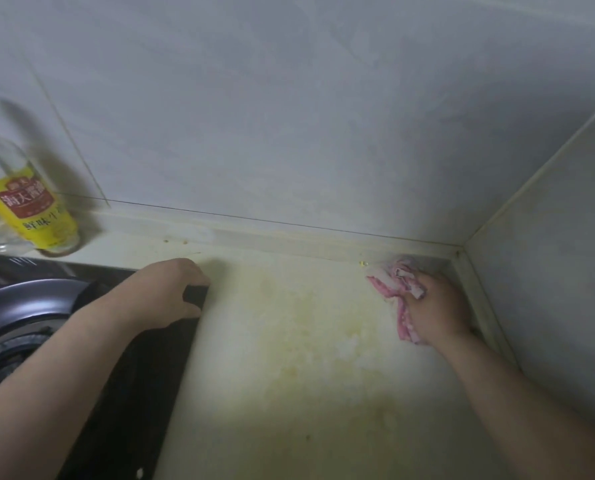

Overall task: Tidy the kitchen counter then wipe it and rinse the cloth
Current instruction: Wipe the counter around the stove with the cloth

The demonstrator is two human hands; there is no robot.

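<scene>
A sauce bottle (29,202) stands far left, behind a pan (26,303). The left hand (168,292) grips the hob (133,393) corner. Wiping seems underway: the right hand (434,306) clutches the pink cloth (393,282) in the back right corner of the worktop (289,358). Next, it likely needs dragging across the yellow stains.

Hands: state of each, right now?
Left hand: fingers curled over the hob corner, gripping it.
Right hand: holding the cloth, pressed on the counter.
</scene>
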